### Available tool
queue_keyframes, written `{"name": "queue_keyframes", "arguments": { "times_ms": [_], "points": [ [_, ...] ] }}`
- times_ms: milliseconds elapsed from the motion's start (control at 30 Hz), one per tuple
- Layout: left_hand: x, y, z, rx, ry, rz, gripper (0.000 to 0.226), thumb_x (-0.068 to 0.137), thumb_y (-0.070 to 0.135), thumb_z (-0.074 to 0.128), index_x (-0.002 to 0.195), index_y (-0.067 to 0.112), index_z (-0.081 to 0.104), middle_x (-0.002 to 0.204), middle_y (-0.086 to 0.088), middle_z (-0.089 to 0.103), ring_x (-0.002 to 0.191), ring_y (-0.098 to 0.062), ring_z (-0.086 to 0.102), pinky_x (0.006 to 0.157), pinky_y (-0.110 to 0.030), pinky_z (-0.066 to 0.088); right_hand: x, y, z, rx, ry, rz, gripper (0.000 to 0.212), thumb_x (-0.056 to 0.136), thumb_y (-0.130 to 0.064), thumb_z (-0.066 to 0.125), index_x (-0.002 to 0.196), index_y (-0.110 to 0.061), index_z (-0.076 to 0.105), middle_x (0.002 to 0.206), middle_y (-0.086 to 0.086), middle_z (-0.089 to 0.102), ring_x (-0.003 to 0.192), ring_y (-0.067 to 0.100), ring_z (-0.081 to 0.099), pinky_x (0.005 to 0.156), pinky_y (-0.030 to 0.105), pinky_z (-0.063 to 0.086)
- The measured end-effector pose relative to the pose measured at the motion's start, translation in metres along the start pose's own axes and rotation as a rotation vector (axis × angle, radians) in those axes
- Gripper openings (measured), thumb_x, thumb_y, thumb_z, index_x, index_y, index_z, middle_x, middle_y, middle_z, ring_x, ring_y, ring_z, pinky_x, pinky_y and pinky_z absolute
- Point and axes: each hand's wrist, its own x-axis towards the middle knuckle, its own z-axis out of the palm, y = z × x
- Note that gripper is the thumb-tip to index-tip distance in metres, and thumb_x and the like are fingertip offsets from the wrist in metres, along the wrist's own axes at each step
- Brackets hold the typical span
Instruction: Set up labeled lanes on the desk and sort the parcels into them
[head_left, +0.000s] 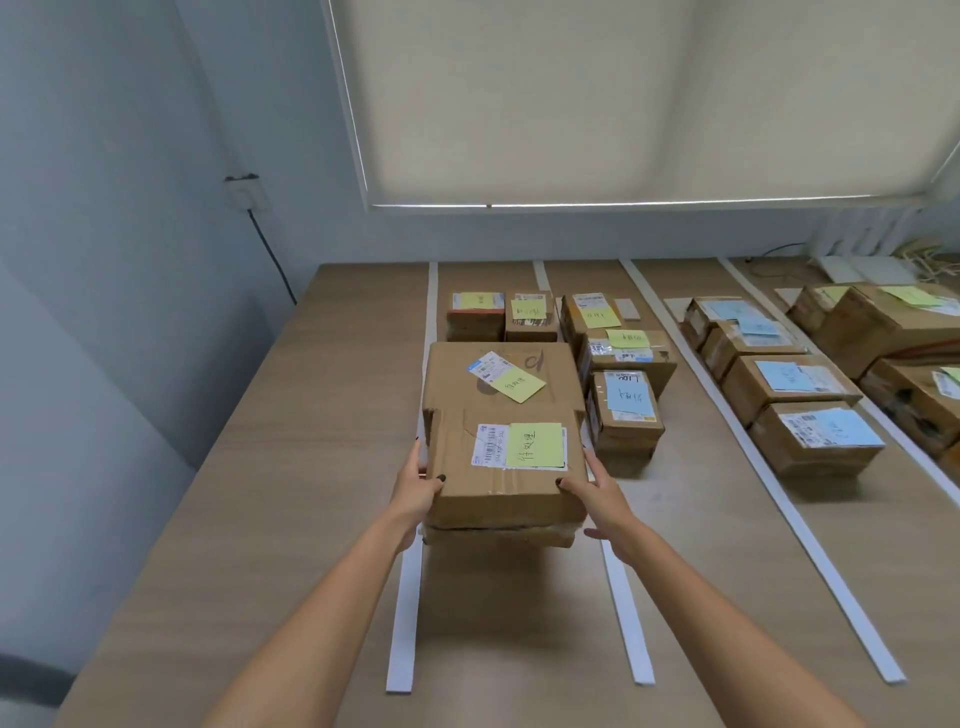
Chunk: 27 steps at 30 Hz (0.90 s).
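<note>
While both hands, left (415, 493) and right (597, 493), have their fingers clamped on a cardboard parcel (501, 467) bearing a yellow handwritten note (535, 445), it sits in the leftmost lane of the wooden table (234, 519); four white strips (626, 613) run toward a closed blind (623, 104).

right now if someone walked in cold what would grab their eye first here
First, the cardboard parcel with a yellow-green note, gripped by the left hand and right hand near the middle of the desk, seemingly stacked on a flatter box. Next, the white tape strips splitting the desk into lanes. Then the sorted parcels behind: yellow-noted boxes in the left lanes, blue-noted boxes further right.
</note>
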Motion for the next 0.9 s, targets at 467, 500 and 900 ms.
{"name": "queue_keyframes", "arguments": {
  "times_ms": [467, 500, 900],
  "points": [
    [0.059, -0.018, 0.006, 0.01, 0.022, -0.043, 0.071, 0.088, -0.009, 0.053, 0.146, 0.02, 0.025, 0.14, -0.011, 0.043, 0.128, -0.024, 0.042, 0.092, -0.032, 0.044, 0.057, 0.014, 0.014, -0.023, -0.047, -0.009, 0.069, 0.089, -0.016, 0.056, 0.145, -0.037, 0.022, 0.144, -0.002, 0.036, 0.123, 0.019, 0.04, 0.086, 0.03, 0.039],
    [0.061, -0.018, 0.007, 0.017, 0.027, -0.048, 0.069, 0.088, -0.008, 0.053, 0.146, 0.019, 0.027, 0.139, -0.012, 0.044, 0.125, -0.024, 0.044, 0.089, -0.031, 0.045, 0.057, 0.013, 0.014, -0.026, -0.047, -0.015, 0.068, 0.089, -0.016, 0.056, 0.145, -0.037, 0.022, 0.144, -0.002, 0.037, 0.121, 0.018, 0.041, 0.084, 0.03, 0.038],
    [0.04, 0.03, 0.024, 0.144, 0.304, 0.091, 0.053, 0.087, 0.001, 0.058, 0.136, 0.014, 0.044, 0.138, -0.008, 0.049, 0.124, -0.026, 0.047, 0.085, -0.027, 0.039, 0.041, -0.012, -0.017, -0.325, -0.014, -0.105, 0.076, 0.085, -0.023, 0.063, 0.148, -0.024, 0.019, 0.151, 0.005, 0.033, 0.136, 0.027, 0.035, 0.105, 0.038, 0.037]
  ]
}}
